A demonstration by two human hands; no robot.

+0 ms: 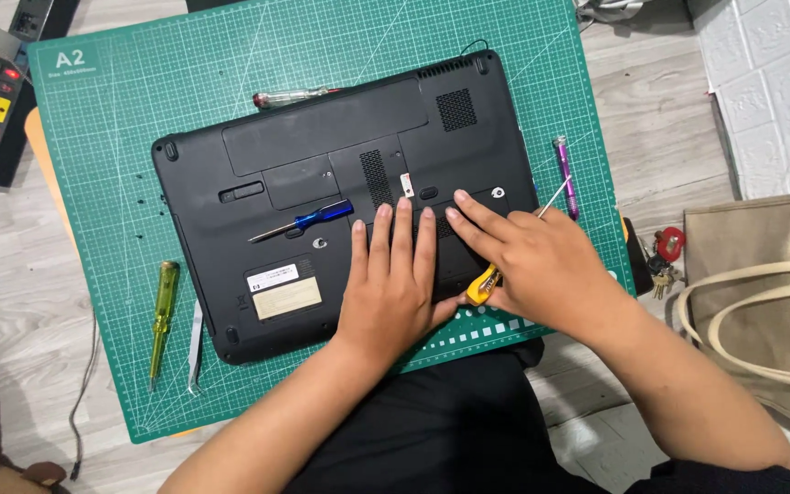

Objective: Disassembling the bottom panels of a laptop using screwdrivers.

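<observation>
Hands (395, 274) flat on upturned laptop (322, 174)

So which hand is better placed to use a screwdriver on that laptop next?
Probably the right hand: it seems to have a yellow-handled screwdriver tucked under it, fingers on the upturned laptop. The left hand lies flat and empty, though nearer the blue screwdriver.
</observation>
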